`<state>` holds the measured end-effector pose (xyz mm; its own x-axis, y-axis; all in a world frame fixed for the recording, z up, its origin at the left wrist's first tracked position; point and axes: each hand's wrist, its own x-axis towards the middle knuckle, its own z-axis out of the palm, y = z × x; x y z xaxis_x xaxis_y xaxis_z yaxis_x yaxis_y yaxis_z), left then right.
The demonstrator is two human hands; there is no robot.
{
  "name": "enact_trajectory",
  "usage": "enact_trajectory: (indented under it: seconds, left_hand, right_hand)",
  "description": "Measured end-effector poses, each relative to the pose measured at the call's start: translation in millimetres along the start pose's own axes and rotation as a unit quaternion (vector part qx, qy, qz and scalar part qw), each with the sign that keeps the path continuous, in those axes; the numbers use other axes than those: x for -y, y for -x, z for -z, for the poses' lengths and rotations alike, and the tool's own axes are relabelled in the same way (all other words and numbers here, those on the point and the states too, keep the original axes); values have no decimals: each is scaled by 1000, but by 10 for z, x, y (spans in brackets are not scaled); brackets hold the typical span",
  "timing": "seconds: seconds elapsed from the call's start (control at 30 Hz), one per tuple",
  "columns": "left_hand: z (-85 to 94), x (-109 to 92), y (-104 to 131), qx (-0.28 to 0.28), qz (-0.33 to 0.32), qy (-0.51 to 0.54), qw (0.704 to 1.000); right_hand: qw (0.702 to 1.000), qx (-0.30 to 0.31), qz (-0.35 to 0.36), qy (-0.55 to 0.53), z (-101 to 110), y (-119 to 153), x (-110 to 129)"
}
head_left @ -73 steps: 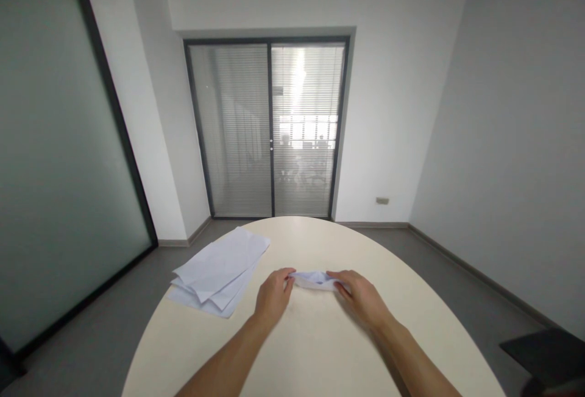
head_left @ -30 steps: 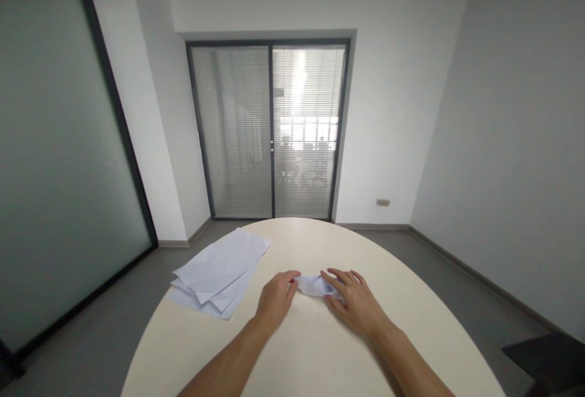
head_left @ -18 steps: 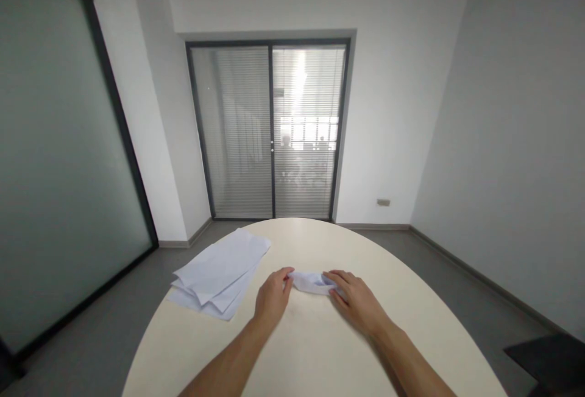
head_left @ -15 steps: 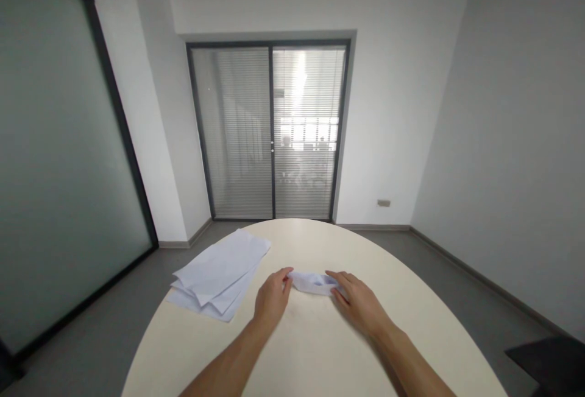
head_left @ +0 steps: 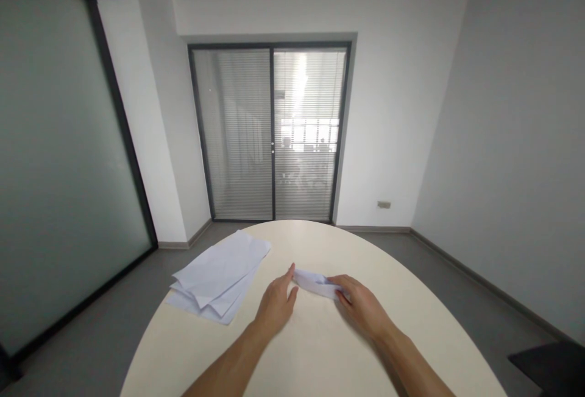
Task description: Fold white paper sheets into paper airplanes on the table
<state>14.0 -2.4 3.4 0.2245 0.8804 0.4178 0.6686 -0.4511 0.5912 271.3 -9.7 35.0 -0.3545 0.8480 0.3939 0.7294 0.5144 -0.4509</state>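
On the right hand (head_left: 363,307), the fingers (head_left: 342,281) pinch the right end of a folded white paper (head_left: 315,284). The left hand (head_left: 275,304) has its thumb and pointing finger spread wide, right by the paper's other end; I can't tell if they touch. The paper is in the middle of the round, cream counter (head_left: 304,342). From here I see more white sheets (head_left: 223,269) in a messy pile on the left. Past the counter are glass doors (head_left: 240,159) with stripy blinds, and a little wall plate (head_left: 384,205), too blurry to read.
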Motion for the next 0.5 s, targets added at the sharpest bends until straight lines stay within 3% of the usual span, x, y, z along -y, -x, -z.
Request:
enact_trajectory:
  seconds: [0.17, 0.33, 0.5]
  left_hand:
    - [-8, 27, 31, 17, -4, -16, 1000]
    - [-33, 90, 52, 30, -28, -37, 998]
    - [-31, 89, 63, 34, -20, -44, 998]
  right_hand:
    - [990, -94, -105, -23, 173, 17, -167]
    - [954, -204, -213, -44, 298, 59, -592]
    - [923, -262, -271, -80, 300, 101, -961]
